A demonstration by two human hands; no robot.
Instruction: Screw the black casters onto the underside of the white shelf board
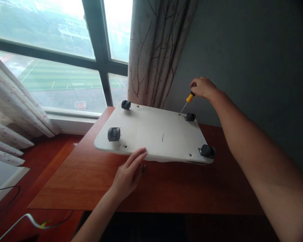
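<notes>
A white board [151, 129] lies on the table with black casters at its corners: a far left caster [126, 105], a near left caster [113, 134], a far right caster [190, 117] and a near right caster [208, 151]. My right hand [204, 87] grips a yellow-and-black screwdriver [190, 97] by its handle. The tilted shaft reaches down to a hole at the far edge, beside the far right caster. My left hand [127, 176] rests its outstretched fingertips on the board's near edge. Close to those fingers is a small metallic piece [143, 170], too small to name.
The board stands on a reddish-brown wooden table [73, 181]. Behind are a window [70, 77], a patterned curtain [151, 53] and a dark grey wall [255, 67]. A white cable [31, 220] runs at lower left, below the table's edge.
</notes>
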